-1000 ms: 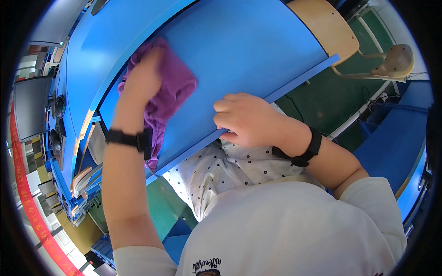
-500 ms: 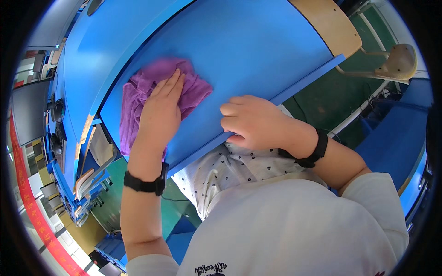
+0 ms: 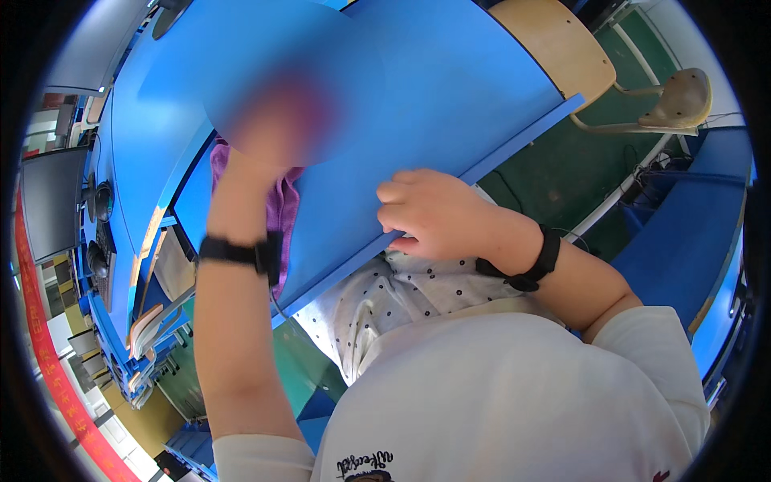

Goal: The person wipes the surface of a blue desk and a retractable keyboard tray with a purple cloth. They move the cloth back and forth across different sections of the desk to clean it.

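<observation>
Purple cloth (image 3: pixel 283 207) lies toward left end of blue counter (image 3: pixel 450 88), partly hidden behind left hand (image 3: pixel 269 135) and wrist. Left hand blurred; can't tell how far open, or whether it grips cloth. Right hand (image 3: pixel 426 210) at counter's near edge, fingers (image 3: pixel 393 193) curled inward; can't tell whether they hold edge. Wooden chair (image 3: pixel 554 44) beyond right end.

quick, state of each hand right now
Left hand: blurred, over the purple cloth; open or closed cannot be told.
Right hand: curled closed at the edge of the blue desk.
</observation>
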